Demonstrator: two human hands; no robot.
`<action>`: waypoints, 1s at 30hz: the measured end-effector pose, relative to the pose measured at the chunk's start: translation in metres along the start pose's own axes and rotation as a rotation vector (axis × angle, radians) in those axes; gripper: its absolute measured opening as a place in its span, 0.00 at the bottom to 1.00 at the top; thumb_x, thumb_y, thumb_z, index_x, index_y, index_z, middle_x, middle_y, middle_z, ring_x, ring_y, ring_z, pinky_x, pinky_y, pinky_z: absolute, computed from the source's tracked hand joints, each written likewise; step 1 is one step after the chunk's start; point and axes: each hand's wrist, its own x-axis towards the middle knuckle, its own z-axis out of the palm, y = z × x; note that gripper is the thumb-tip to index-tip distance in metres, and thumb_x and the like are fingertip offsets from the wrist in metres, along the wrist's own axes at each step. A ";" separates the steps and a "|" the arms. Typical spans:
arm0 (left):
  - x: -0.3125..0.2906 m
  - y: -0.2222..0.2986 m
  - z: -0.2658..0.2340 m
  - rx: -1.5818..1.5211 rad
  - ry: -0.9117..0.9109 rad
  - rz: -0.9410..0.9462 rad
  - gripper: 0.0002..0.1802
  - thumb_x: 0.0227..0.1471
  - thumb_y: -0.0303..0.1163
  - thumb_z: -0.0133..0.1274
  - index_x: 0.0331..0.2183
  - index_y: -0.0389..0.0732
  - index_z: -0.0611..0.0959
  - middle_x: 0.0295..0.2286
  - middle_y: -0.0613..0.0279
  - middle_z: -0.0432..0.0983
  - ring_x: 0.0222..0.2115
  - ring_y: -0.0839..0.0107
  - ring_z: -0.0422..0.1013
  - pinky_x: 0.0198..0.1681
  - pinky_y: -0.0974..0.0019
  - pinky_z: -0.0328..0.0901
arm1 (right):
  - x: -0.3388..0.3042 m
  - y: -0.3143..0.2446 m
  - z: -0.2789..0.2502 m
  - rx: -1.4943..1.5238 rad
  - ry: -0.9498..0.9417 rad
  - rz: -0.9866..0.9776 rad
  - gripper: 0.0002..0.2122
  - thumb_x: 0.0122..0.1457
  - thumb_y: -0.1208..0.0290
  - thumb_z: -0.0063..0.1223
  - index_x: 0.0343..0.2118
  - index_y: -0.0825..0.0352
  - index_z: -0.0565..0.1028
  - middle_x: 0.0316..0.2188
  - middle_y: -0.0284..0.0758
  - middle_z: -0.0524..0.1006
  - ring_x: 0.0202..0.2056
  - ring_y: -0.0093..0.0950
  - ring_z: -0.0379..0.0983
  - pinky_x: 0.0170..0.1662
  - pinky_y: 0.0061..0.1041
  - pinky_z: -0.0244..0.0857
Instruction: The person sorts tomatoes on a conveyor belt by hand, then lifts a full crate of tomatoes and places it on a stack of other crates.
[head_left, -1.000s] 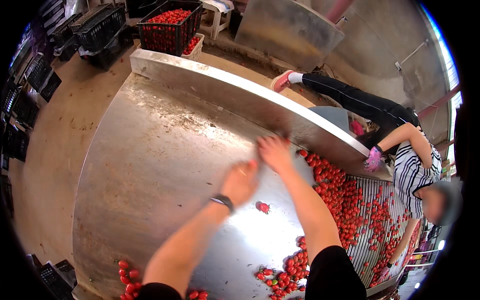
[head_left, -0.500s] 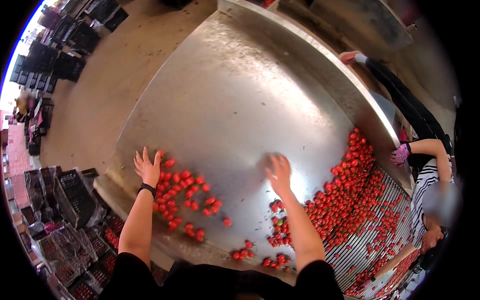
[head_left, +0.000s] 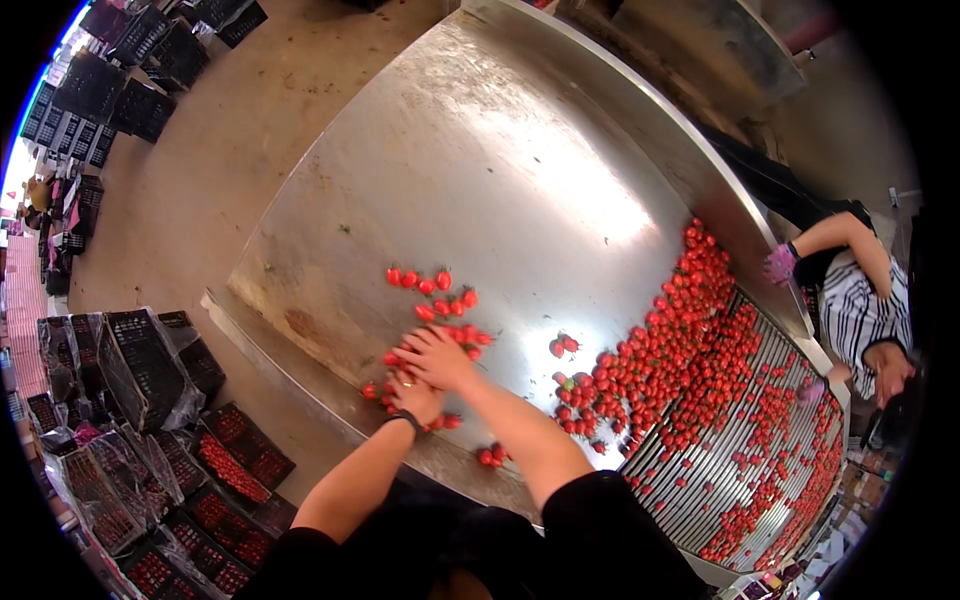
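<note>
A big sloped steel table (head_left: 480,170) carries red tomatoes. A small loose group of tomatoes (head_left: 440,300) lies near its front left edge. My right hand (head_left: 435,357) lies flat over them with fingers spread. My left hand (head_left: 410,395), with a dark wristband, sits just below it, partly covered by the right hand, touching tomatoes at the table edge. Neither hand visibly grips anything. A dense band of tomatoes (head_left: 650,350) lies to the right, spilling onto a roller grate (head_left: 700,490).
Across the table a person in a striped top (head_left: 860,300) reaches in with a purple-gloved hand (head_left: 778,264). Black crates of tomatoes (head_left: 215,450) stand on the floor at lower left, more dark crates (head_left: 130,80) at upper left.
My hands were apart half a second ago, left hand far out at the table's left; now both have come together over the small tomato group. The view shifted.
</note>
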 end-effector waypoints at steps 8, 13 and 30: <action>-0.078 0.090 0.063 -0.334 -0.732 0.778 0.30 0.50 0.46 0.44 0.50 0.34 0.64 0.49 0.46 0.60 0.52 0.58 0.56 0.54 0.63 0.50 | -0.355 -0.008 -0.073 -0.244 -0.626 0.618 0.19 0.49 0.60 0.48 0.47 0.53 0.68 0.51 0.32 0.61 0.53 0.35 0.54 0.56 0.42 0.45; -0.021 0.026 -0.043 0.028 0.232 0.292 0.21 0.41 0.37 0.49 0.40 0.39 0.74 0.38 0.47 0.69 0.40 0.53 0.65 0.44 0.55 0.60 | -0.402 -0.038 -0.110 -0.181 -0.260 1.002 0.17 0.51 0.63 0.45 0.45 0.56 0.69 0.49 0.39 0.63 0.50 0.35 0.58 0.53 0.40 0.51; -0.106 0.145 0.119 -0.287 -0.539 0.487 0.28 0.46 0.41 0.47 0.49 0.42 0.64 0.49 0.46 0.58 0.48 0.53 0.59 0.51 0.58 0.54 | -0.504 -0.221 -0.095 -0.015 0.666 1.564 0.11 0.51 0.73 0.45 0.39 0.67 0.70 0.37 0.44 0.70 0.40 0.43 0.65 0.44 0.36 0.59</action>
